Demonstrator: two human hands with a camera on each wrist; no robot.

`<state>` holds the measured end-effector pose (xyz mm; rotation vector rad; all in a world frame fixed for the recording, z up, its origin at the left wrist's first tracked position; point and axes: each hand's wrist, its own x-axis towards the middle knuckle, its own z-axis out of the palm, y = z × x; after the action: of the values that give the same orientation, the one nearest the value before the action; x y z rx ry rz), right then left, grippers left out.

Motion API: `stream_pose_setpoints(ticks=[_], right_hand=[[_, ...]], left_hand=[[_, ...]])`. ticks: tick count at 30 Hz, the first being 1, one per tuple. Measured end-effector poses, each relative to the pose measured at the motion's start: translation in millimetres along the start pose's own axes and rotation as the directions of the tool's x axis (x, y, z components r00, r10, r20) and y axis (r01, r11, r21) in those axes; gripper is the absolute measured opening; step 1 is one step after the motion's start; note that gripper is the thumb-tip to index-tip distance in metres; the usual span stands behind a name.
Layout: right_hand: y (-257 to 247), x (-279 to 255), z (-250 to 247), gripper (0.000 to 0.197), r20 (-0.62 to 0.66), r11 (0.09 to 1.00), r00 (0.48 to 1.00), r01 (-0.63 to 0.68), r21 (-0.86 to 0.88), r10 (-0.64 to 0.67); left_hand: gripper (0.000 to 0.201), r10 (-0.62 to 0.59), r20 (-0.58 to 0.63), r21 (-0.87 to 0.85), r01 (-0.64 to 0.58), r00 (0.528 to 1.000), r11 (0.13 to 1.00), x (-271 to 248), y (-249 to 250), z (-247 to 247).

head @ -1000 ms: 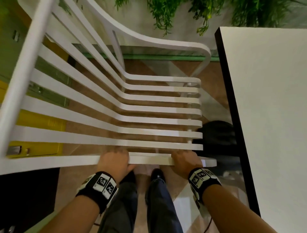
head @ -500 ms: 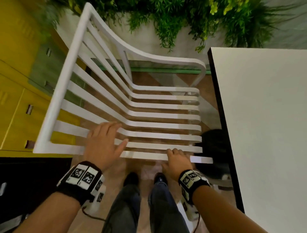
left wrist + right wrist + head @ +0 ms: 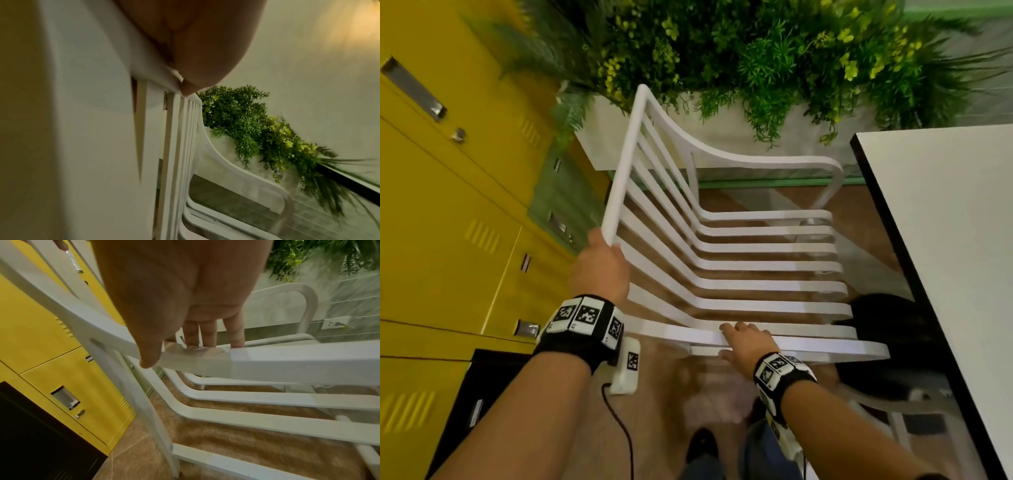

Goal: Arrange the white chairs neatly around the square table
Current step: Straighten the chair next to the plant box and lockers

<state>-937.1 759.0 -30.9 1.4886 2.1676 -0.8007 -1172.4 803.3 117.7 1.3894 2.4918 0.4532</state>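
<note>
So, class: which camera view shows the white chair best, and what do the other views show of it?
The head view: it shows the chair almost whole, beside the table. The left wrist view shows only its back rail and slats close up, blurred; the right wrist view shows its near armrest and seat slats.

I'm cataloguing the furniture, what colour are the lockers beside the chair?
Mostly yellow lockers, with one green door behind the white chair; the head view shows them best.

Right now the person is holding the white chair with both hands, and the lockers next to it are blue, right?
Not quite. The lockers are yellow, not blue, as the head view shows. The rest is right: the left hand grips the top rail of the white chair, and the right hand holds its near armrest.
</note>
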Motion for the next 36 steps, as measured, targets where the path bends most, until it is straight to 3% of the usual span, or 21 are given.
stream_pose_setpoints(ticks=[5, 26, 36], right_hand=[[0.1, 7.0, 13.9, 0.044, -0.030, 0.990, 0.994, -0.109, -0.090, 0.107], [66.7, -45.7, 38.6, 0.040, 0.014, 0.981, 0.994, -0.102, -0.164, 0.106], [74.7, -44.3, 33.6, 0.039, 0.040, 0.981, 0.994, -0.094, -0.167, 0.102]], left_hand=[[0.035, 0.039, -0.026, 0.044, -0.038, 0.999, 0.998, -0.2, -5.2, 6.3], [0.036, 0.053, -0.011, -0.024, -0.053, 0.999, 0.998, -78.0, 21.6, 33.3], [0.038, 0.054, -0.022, 0.012, -0.054, 0.998, 0.998, -74.6, 37.1, 35.4]])
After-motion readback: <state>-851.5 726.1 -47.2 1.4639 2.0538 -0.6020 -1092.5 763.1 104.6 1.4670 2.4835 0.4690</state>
